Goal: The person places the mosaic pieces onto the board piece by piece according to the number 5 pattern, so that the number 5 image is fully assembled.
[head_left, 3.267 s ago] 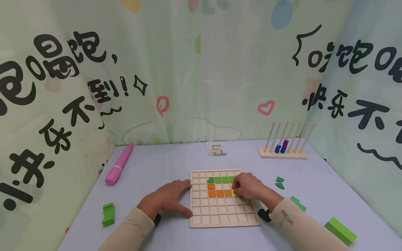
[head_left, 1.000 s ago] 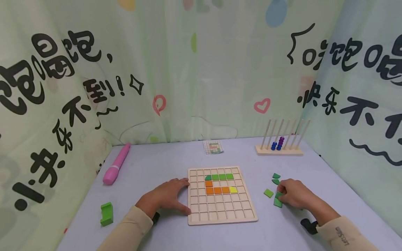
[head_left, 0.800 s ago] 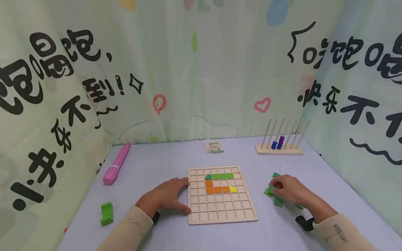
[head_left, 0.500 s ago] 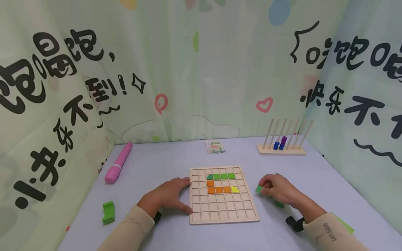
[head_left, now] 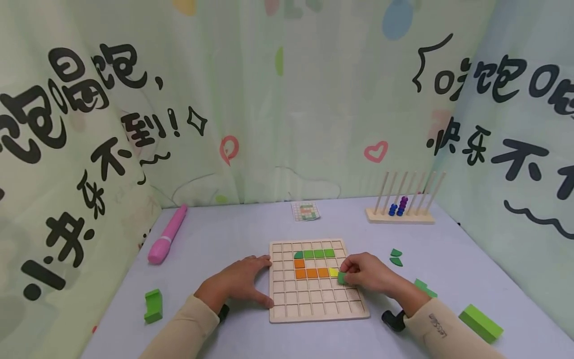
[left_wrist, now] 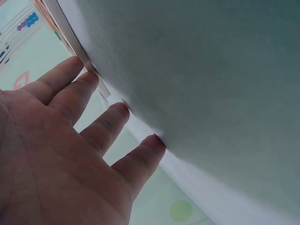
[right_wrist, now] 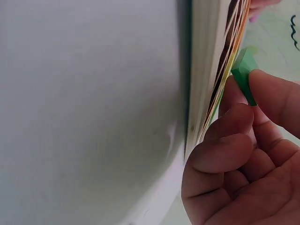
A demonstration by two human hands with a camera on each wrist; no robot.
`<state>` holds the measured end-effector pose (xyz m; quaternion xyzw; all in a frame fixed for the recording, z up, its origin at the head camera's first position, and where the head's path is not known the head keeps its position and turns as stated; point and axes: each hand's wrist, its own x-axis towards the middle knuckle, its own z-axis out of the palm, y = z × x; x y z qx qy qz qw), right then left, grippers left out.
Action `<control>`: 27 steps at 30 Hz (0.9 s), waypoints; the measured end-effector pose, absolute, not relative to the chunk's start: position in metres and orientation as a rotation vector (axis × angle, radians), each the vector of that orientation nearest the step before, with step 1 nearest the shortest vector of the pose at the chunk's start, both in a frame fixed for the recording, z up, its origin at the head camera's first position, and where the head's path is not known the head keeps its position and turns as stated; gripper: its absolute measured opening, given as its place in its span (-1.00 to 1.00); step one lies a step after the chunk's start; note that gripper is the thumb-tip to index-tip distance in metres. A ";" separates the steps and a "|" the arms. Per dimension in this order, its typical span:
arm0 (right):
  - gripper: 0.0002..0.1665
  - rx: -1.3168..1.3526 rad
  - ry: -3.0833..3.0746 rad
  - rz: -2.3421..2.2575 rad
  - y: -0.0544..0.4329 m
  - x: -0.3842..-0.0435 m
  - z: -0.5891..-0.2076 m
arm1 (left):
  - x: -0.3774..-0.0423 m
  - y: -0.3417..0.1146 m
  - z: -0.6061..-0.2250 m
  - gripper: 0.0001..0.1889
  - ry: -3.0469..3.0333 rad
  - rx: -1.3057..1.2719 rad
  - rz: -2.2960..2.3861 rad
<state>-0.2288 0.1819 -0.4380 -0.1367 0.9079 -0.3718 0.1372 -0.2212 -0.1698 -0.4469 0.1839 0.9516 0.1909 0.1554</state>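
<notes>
A wooden grid board lies mid-table with a row of green tiles, several orange tiles and a yellow tile in its cells. My right hand pinches a green tile between thumb and finger, over the board's right side beside the yellow tile. In the right wrist view that green tile stands tilted above the board's edge. My left hand is spread along the board's left edge, fingertips and thumb touching it.
Right of the board lie dark green pieces, green tiles and a long green block. At left are a notched green block and a pink wand-like object. A pegged bead stand and a pattern card sit at the back.
My right hand has left the board, picked a green tile from the pieces at right and carried it left to the board. The yellow tile is uncovered. My left hand has stayed put.
</notes>
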 end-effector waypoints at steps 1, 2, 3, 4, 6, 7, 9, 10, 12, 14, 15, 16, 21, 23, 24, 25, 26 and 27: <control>-0.91 -0.407 2.631 -1.064 0.179 -0.229 -0.438 | -0.221 -0.170 -0.447 0.09 2.724 0.529 0.549; -0.91 -0.420 2.635 -1.053 0.177 -0.228 -0.438 | -0.221 -0.170 -0.447 0.09 2.723 0.532 0.551; -0.92 -0.429 2.641 -1.040 0.175 -0.228 -0.439 | -0.220 -0.169 -0.448 0.09 2.723 0.535 0.551; -0.92 -0.447 2.649 -1.026 0.173 -0.228 -0.438 | -0.220 -0.169 -0.449 0.09 2.725 0.537 0.550; -0.93 -0.466 2.671 -0.992 0.170 -0.226 -0.438 | -0.220 -0.169 -0.449 0.09 2.729 0.537 0.549; -0.93 -0.473 2.680 -0.980 0.168 -0.226 -0.438 | -0.221 -0.169 -0.449 0.09 2.730 0.534 0.546; -0.92 -0.484 2.702 -0.944 0.165 -0.225 -0.437 | -0.221 -0.170 -0.449 0.09 2.733 0.527 0.542; -0.91 -0.492 2.713 -0.927 0.164 -0.225 -0.437 | -0.221 -0.170 -0.449 0.10 2.733 0.525 0.539; -0.89 -0.501 2.739 -0.890 0.161 -0.225 -0.437 | -0.222 -0.170 -0.448 0.09 2.736 0.527 0.533; -0.89 -0.514 2.767 -0.848 0.158 -0.225 -0.437 | -0.222 -0.171 -0.447 0.09 2.736 0.531 0.529; -0.89 -0.516 2.782 -0.827 0.157 -0.225 -0.437 | -0.221 -0.171 -0.447 0.09 2.736 0.535 0.529; -0.88 -0.516 2.798 -0.807 0.156 -0.225 -0.437 | -0.221 -0.171 -0.447 0.08 2.736 0.538 0.534; -0.89 -0.484 2.867 -0.713 0.151 -0.223 -0.439 | -0.220 -0.172 -0.446 0.07 2.733 0.545 0.545; -0.91 -0.469 2.888 -0.668 0.149 -0.222 -0.439 | -0.220 -0.171 -0.446 0.07 2.732 0.542 0.544; -0.91 -0.457 2.895 -0.648 0.149 -0.221 -0.439 | -0.220 -0.171 -0.446 0.08 2.730 0.539 0.542; -0.92 -0.447 2.899 -0.627 0.147 -0.220 -0.438 | -0.220 -0.171 -0.446 0.08 2.729 0.538 0.541; -0.92 -0.442 2.903 -0.607 0.146 -0.218 -0.437 | -0.220 -0.170 -0.446 0.08 2.730 0.539 0.540; -0.92 -0.435 2.906 -0.586 0.145 -0.217 -0.437 | -0.220 -0.170 -0.446 0.08 2.729 0.538 0.539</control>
